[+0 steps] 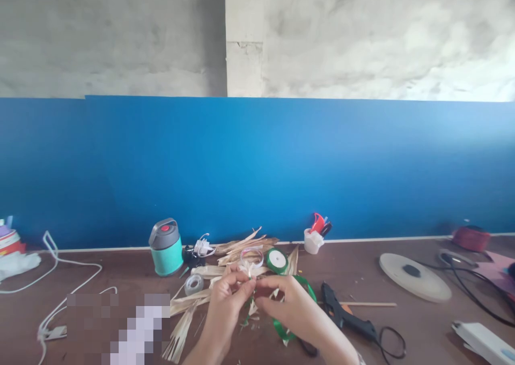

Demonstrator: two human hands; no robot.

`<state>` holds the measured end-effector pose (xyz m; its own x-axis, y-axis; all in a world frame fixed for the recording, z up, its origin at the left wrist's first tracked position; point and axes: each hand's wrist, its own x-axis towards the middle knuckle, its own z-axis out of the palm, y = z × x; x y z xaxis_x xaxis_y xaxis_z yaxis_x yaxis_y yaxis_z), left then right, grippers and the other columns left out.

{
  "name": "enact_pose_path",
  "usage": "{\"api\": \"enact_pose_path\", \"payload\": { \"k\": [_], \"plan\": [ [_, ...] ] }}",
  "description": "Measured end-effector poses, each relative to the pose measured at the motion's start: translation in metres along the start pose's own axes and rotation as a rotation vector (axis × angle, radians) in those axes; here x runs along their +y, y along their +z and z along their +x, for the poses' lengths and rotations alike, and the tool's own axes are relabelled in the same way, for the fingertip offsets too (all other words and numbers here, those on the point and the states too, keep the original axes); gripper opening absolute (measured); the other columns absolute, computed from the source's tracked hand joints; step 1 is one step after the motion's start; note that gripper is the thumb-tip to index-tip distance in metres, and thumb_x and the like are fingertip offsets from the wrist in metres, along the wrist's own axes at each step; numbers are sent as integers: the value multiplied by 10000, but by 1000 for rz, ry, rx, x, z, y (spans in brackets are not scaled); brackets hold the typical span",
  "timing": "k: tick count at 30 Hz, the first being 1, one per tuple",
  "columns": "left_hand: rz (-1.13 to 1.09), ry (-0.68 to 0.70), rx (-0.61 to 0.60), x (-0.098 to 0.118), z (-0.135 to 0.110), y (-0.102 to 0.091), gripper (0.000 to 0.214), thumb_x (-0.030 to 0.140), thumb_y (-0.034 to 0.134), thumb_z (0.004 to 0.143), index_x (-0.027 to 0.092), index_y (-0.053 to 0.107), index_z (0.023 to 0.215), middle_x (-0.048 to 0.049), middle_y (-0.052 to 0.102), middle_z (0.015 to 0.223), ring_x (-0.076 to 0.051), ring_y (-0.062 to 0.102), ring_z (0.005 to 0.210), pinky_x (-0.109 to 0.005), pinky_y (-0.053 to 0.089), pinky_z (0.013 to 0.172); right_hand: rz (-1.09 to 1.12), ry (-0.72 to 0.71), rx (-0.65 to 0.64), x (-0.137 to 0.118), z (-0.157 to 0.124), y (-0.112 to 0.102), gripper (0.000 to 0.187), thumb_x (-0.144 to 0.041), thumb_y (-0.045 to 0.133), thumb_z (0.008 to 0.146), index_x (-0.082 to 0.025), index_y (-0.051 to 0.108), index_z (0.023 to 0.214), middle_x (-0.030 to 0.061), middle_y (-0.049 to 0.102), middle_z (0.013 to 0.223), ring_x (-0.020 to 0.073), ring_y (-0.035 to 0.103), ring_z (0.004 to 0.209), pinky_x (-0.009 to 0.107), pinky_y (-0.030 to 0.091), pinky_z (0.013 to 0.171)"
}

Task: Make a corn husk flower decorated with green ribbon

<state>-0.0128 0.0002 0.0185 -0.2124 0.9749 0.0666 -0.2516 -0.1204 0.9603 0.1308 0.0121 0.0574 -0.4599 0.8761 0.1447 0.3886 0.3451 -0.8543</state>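
My left hand point(229, 298) pinches a small pale flower-like piece point(246, 267), which looks made of dried husk, and its fingers are closed. Close against it, my right hand point(287, 298) has its thumb and fingers together at the base of that piece; what they grip is hidden. Green ribbon point(308, 289) loops around and below my right hand. Behind my hands lie dried corn husks point(245, 247), a green ribbon spool point(277, 260) and a roll of clear tape point(193, 284).
A black glue gun point(348, 314) and a thin wooden stick point(372, 304) lie to the right. Farther right is a round pale disc point(414, 276). A turquoise flask point(167, 255) and a white cup of tools point(313, 241) stand near the blue panel point(257, 166). White cable point(76, 290) trails left.
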Motion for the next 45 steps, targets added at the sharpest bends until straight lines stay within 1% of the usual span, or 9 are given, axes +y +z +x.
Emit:
{"api": "enact_pose_path", "payload": {
  "k": [6,11,19,22,26,30,37,43,45],
  "plan": [
    [94,14,71,5,-1,-2,245,410,754,622,185,659,635,16,566,688,-170,517,685,-246,381,648,-104,48,56,7,-3,-8,187,-269,566,759,-162,685,662,-38,548,554,98,434,519,204,328,490],
    [264,197,1,14,-6,-2,185,336,714,664,179,643,596,-33,534,849,-226,523,852,-256,402,721,103,100,219,0,-1,3,207,-324,611,731,-156,682,829,1,617,672,113,484,561,206,384,512],
    [423,292,-20,11,-7,1,238,325,657,704,170,588,537,-34,508,812,-208,521,793,-280,412,704,305,32,325,9,8,18,197,-302,677,645,-160,576,554,-29,480,543,103,370,531,229,317,507],
    [341,215,-122,17,-3,-1,284,336,707,678,158,579,498,-19,523,745,-174,509,707,-253,379,626,519,18,253,10,10,14,262,-352,747,603,-162,577,541,-31,480,553,103,384,538,232,315,518],
    [66,-43,-357,21,-2,-4,231,341,750,673,149,655,588,0,558,677,-139,479,669,-233,344,623,849,58,113,7,10,13,313,-380,803,585,-154,587,576,-7,564,599,113,468,584,230,362,575],
    [-267,-237,-381,14,-5,-4,250,347,779,645,142,652,582,10,546,609,-112,439,626,-223,335,609,955,34,92,5,8,16,306,-357,809,606,-146,588,591,-2,585,595,107,476,571,224,364,575],
    [-287,-348,-446,8,-10,4,268,347,756,632,144,587,589,-14,568,665,-117,485,624,-222,333,569,1049,13,273,12,12,3,299,-390,782,640,-163,595,586,-29,477,580,98,384,547,216,330,539],
    [21,-221,-171,1,5,-7,443,513,611,718,192,435,467,22,470,515,-114,386,511,-238,310,511,1057,-4,289,17,15,-11,259,-374,771,663,-157,639,614,6,521,683,114,378,614,226,340,589],
    [243,-160,-79,2,8,-11,414,524,660,670,174,534,489,-18,551,610,-138,454,575,-247,340,544,1052,7,292,19,15,-9,249,-369,775,658,-159,646,619,8,526,692,117,379,622,230,340,596]
  ]
}}
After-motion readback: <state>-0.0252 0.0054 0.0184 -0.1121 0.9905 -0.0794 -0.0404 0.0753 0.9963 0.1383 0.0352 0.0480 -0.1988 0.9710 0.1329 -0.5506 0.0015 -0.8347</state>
